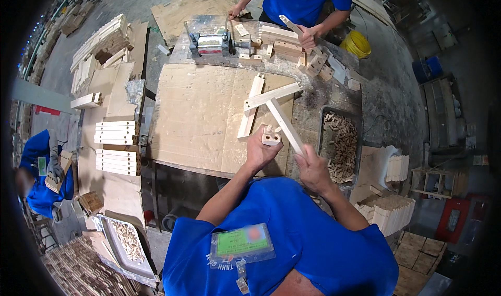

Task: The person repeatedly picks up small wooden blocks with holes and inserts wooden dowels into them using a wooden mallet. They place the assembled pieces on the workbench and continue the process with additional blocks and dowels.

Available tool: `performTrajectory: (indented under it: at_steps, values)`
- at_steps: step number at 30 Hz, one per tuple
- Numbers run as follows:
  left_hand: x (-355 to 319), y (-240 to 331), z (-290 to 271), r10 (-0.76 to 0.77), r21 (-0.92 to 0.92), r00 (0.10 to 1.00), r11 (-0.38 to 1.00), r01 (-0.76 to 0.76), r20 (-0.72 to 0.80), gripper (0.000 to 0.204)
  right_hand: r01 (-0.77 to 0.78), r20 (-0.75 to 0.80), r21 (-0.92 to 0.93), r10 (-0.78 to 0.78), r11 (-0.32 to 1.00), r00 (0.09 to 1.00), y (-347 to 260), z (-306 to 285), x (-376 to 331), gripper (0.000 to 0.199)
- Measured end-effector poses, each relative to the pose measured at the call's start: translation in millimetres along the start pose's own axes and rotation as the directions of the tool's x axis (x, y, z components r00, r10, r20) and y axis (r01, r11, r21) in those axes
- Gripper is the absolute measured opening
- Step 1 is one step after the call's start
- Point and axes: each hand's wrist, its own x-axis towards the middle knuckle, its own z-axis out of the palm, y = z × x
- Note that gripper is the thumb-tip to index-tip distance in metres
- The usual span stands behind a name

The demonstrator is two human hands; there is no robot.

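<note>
My left hand [262, 152] is closed round a pale wooden piece [271, 138] with two round holes in its end face. Small peg-like bits, perhaps dowels, show just above it. My right hand [314, 172] grips the near end of a slim wooden bar [285, 125], which slants up to the left. Its far end meets or overlaps a wooden crosspiece [279, 94]; whether they are joined I cannot tell. Under the crosspiece lies another wooden piece [251, 111], on the cardboard sheet [193, 108] that covers the table.
A tray of wooden dowels [342, 109] stands right of my hands. Across the table a co-worker's hand [309, 37] holds a stick beside a metal clamping device [213, 44]. Rows of drilled wooden pieces [116, 162] and another dowel tray [141, 267] are at left, near another person [47, 165].
</note>
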Motion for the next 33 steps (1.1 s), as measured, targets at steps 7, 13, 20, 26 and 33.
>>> performTrajectory:
  at_steps: [7,13,20,26,33]
  values:
    - [-1.3,-6.3,-0.9,-0.020,0.073,0.999,0.997,0.017,0.035,0.030,0.364,-0.465,0.140,-0.264,0.921,0.845,-25.2,-31.9,-3.9,0.032]
    - [-8.4,-10.1,-1.7,-0.014,0.096,0.999,0.995,0.010,0.039,0.035,0.137,-0.116,-0.045,-0.141,0.990,0.983,-25.3,-55.7,11.0,0.030]
    - [28.6,-25.8,6.3,-0.084,0.392,0.989,0.919,0.031,0.119,0.055,-0.128,-0.242,0.336,0.216,0.933,0.946,45.1,-28.1,-10.6,0.030]
    - [102.1,-43.6,19.3,-0.129,0.663,0.976,0.748,-0.020,0.175,0.062,-0.343,-0.245,0.517,0.520,0.784,0.818,95.2,4.7,-62.0,0.025]
    - [172.9,-63.1,22.2,0.010,0.892,0.965,0.380,-0.245,0.261,0.048,-0.473,-0.465,0.471,0.665,0.745,0.584,141.4,2.8,-97.9,0.023]
